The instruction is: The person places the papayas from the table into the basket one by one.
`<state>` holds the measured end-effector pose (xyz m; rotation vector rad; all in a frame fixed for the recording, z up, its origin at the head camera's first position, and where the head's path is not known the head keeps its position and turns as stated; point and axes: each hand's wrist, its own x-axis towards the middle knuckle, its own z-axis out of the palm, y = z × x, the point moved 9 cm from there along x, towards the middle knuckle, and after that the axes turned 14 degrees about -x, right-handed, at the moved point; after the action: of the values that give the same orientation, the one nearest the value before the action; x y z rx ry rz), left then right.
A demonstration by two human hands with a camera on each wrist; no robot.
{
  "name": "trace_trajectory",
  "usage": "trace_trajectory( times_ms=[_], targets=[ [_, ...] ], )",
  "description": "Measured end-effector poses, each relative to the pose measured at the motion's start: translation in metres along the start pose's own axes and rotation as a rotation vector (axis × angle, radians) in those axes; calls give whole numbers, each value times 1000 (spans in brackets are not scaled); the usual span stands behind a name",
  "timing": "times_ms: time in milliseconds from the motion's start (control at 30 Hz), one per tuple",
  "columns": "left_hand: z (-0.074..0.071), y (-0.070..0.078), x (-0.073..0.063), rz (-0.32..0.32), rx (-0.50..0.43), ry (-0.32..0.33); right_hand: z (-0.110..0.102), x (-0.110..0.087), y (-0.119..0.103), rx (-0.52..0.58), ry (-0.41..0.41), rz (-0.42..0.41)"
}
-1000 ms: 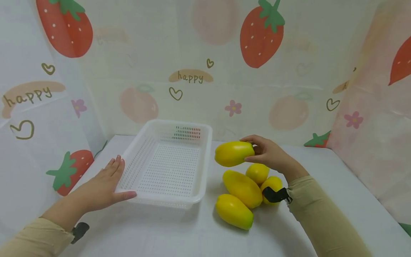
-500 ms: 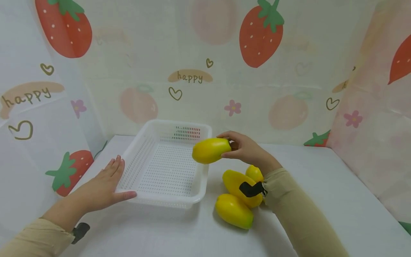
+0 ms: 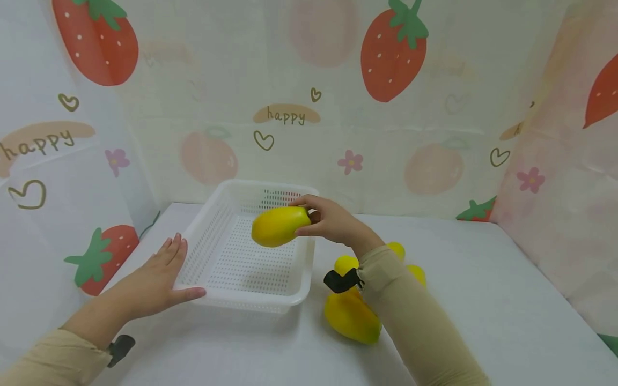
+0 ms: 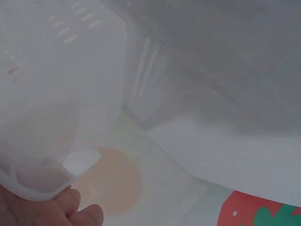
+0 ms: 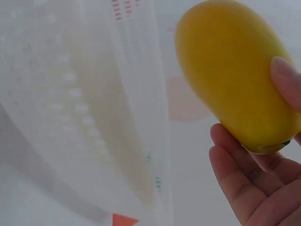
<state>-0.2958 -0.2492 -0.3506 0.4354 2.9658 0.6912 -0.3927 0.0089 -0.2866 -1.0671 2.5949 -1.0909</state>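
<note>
My right hand (image 3: 333, 222) grips a yellow papaya (image 3: 280, 226) by its greenish stem end, thumb on the near side. It holds the fruit above the white plastic basket (image 3: 309, 279), over its right half. In the right wrist view the papaya (image 5: 230, 70) points away from the fingers (image 5: 235, 174), with the basket's slotted wall beside it. My left hand (image 3: 149, 281) rests with straight fingers along the basket's left rim, thumb out over the front-left corner. The left wrist view shows its fingertips (image 4: 68, 200) at the rim.
On the white table (image 3: 483, 300), right of the basket, lies a group of yellow fruit: a large papaya-like one (image 3: 345, 316) and several partly hidden behind my right sleeve (image 3: 410, 311), including a small rounded one (image 3: 416, 273). A strawberry-printed backdrop (image 3: 289, 161) stands behind.
My right hand has carried the papaya leftward from above the fruit group, across the basket's right rim, to over its inside. The left hand has stayed on the basket.
</note>
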Motion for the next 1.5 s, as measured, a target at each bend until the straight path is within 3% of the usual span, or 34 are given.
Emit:
trace_trajectory(
  times_ms=[400, 667, 1000, 1500],
  targets=[
    [1, 1, 0, -12, -10, -10, 29, 32, -15, -6, -53, -2],
    [-3, 1, 0, 2, 3, 2, 38, 56, -14, -83, -46, 15],
    [0, -1, 0, -9, -4, -14, 54, 71, -12, -84, -61, 53],
    [-1, 1, -1, -16, 11, -7, 90, 84, -8, -310, -200, 53]
  ],
)
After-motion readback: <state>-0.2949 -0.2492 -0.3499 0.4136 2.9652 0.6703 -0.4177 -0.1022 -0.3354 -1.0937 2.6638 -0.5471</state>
